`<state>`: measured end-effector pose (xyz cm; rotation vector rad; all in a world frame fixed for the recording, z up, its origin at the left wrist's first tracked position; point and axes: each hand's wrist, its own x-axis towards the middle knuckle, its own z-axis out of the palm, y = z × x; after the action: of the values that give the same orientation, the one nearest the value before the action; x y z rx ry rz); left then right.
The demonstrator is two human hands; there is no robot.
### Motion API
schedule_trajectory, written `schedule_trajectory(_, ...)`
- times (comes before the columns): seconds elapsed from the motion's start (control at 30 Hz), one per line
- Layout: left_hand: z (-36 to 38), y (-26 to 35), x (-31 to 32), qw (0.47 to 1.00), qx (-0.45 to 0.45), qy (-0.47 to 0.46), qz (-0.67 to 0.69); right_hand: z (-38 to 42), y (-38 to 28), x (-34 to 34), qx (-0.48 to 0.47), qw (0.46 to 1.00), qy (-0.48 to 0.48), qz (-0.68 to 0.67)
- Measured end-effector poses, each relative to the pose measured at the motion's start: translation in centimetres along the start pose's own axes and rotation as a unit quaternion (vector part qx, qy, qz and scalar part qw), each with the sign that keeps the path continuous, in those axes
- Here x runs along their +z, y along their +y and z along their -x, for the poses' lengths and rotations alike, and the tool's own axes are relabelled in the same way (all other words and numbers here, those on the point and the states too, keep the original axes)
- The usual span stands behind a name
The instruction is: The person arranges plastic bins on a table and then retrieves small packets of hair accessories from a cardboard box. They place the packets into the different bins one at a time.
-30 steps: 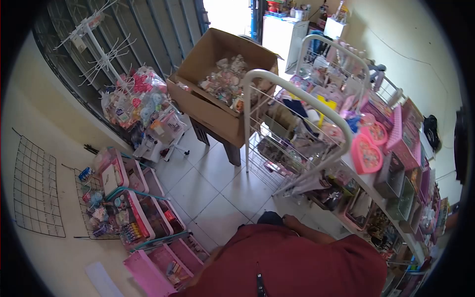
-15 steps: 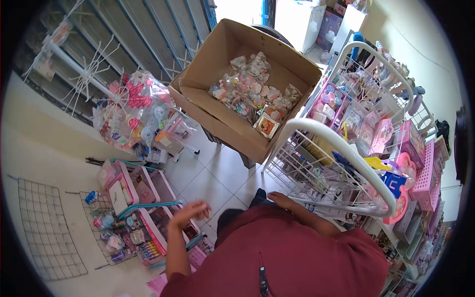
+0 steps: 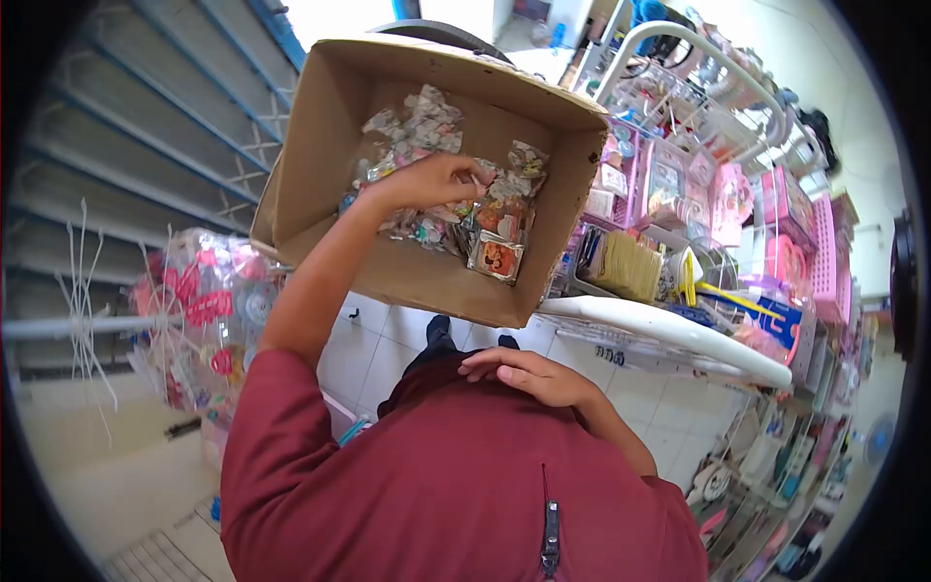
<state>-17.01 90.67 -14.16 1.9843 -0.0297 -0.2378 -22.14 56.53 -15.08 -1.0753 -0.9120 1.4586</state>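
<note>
My left hand (image 3: 433,182) reaches into a large open cardboard box (image 3: 388,274), just over a heap of small plastic-wrapped packets (image 3: 427,121). Its fingers are bent together near the packets; what they hold, if anything, is too small to name. A flat packet with an orange picture (image 3: 498,258) lies in the box, below and right of that hand. My right hand (image 3: 529,375) rests against the front of the maroon shirt, fingers loosely spread and holding nothing.
A white wire rack (image 3: 669,335) filled with pink goods and cards stands right of the box. At the left, bagged pink items (image 3: 208,301) hang from a white stand (image 3: 82,328). Metal shutters (image 3: 145,126) are behind it. White floor tiles (image 3: 373,349) show below the box.
My left hand has moved from low at the left, outside the box, up into it. My right hand has shifted in front of the shirt. The view has turned and the box appears nearer.
</note>
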Motion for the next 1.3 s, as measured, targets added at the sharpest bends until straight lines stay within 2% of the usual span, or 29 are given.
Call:
schedule_trajectory(0.07, -4.3, -2.6, -0.2, 0.995, 0.028, -0.027, -0.094, -0.9, -1.0, 0.9, -0.022, 0.999, 0.043, -0.001)
schedule_trajectory(0.1, -5.8, -3.1, 0.3, 0.994, 0.037, -0.041, -0.092, -1.4, -1.2, 1.3, -0.041, 0.997, 0.068, 0.001)
schedule_trajectory(0.17, -7.6, -3.1, 1.3, 0.961, -0.127, -0.119, -0.217, -2.5, -1.1, 1.7, -0.055, 0.993, 0.104, 0.006)
schedule_trajectory(0.2, -9.1, -6.3, 2.5, 0.938, -0.076, -0.148, -0.303, -2.8, -1.0, 2.1, -0.069, 0.990, 0.124, 0.012)
schedule_trajectory(0.23, -9.4, -7.5, 3.7, 0.937, -0.066, -0.160, -0.303, -3.1, -0.9, 2.6, -0.069, 0.988, 0.140, 0.011)
schedule_trajectory(0.37, -9.1, -7.5, 6.4, 0.934, -0.030, -0.133, -0.330, -4.6, -0.6, 3.8, -0.066, 0.978, 0.195, 0.022)
schedule_trajectory(0.43, -8.3, -6.1, 6.4, 0.961, -0.057, -0.012, -0.269, -5.3, -0.5, 4.3, -0.077, 0.974, 0.210, 0.033)
schedule_trajectory(0.47, -8.2, -5.0, 5.2, 0.967, -0.048, -0.068, -0.241, -5.7, -0.6, 4.4, -0.079, 0.972, 0.219, 0.030)
schedule_trajectory(0.5, -8.3, -5.5, 5.0, 0.967, -0.038, -0.066, -0.243, -6.0, -0.7, 4.6, -0.079, 0.970, 0.228, 0.026)
schedule_trajectory(0.6, -9.1, -8.1, 4.5, 0.977, 0.001, 0.010, -0.213, -7.0, -1.3, 4.2, -0.079, 0.966, 0.244, 0.043)
schedule_trajectory(0.7, -8.7, -5.7, 1.9, 0.971, -0.010, 0.017, -0.238, -7.3, -2.5, 3.9, -0.080, 0.960, 0.259, 0.074)
schedule_trajectory(0.77, -9.1, -5.5, 0.5, 0.969, 0.024, 0.000, -0.246, -7.6, -2.9, 3.3, -0.081, 0.955, 0.268, 0.096)
schedule_trajectory(0.83, -9.4, -4.8, 0.4, 0.923, -0.170, -0.224, -0.263, -7.9, -2.9, 3.1, -0.082, 0.946, 0.304, 0.070)
schedule_trajectory(0.87, -8.9, -4.9, 1.1, 0.922, -0.172, -0.226, -0.262, -8.0, -3.0, 3.0, -0.088, 0.946, 0.307, 0.058)
schedule_trajectory(0.93, -7.6, -5.9, 3.5, 0.976, -0.102, -0.123, -0.147, -8.4, -3.1, 2.7, -0.088, 0.945, 0.309, 0.054)
schedule_trajectory(0.97, -7.3, -7.1, 4.9, 0.975, -0.110, -0.131, -0.143, -8.6, -2.8, 3.2, -0.091, 0.944, 0.312, 0.051)
schedule_trajectory(1.03, -8.9, -8.3, 5.9, 0.965, -0.052, 0.002, -0.256, -8.7, -2.5, 3.2, -0.095, 0.944, 0.308, 0.068)
schedule_trajectory(1.13, -8.2, -5.1, 3.1, 0.964, -0.053, -0.045, -0.255, -8.3, -2.9, 3.3, -0.078, 0.942, 0.307, 0.110)
schedule_trajectory(1.17, -7.8, -4.4, 1.8, 0.963, -0.038, -0.072, -0.259, -8.3, -3.1, 3.4, -0.096, 0.925, 0.346, 0.123)
schedule_trajectory(1.2, -7.4, -4.0, 0.2, 0.960, -0.030, -0.057, -0.273, -8.2, -3.4, 3.3, -0.114, 0.906, 0.384, 0.137)
schedule_trajectory(1.23, -6.7, -3.7, -1.5, 0.957, -0.023, -0.042, -0.287, -8.4, -3.6, 3.1, -0.111, 0.907, 0.383, 0.133)
schedule_trajectory(1.3, -4.5, -2.0, -5.4, 0.981, -0.056, -0.050, -0.176, -9.3, -4.2, 2.8, -0.104, 0.848, 0.456, 0.250)
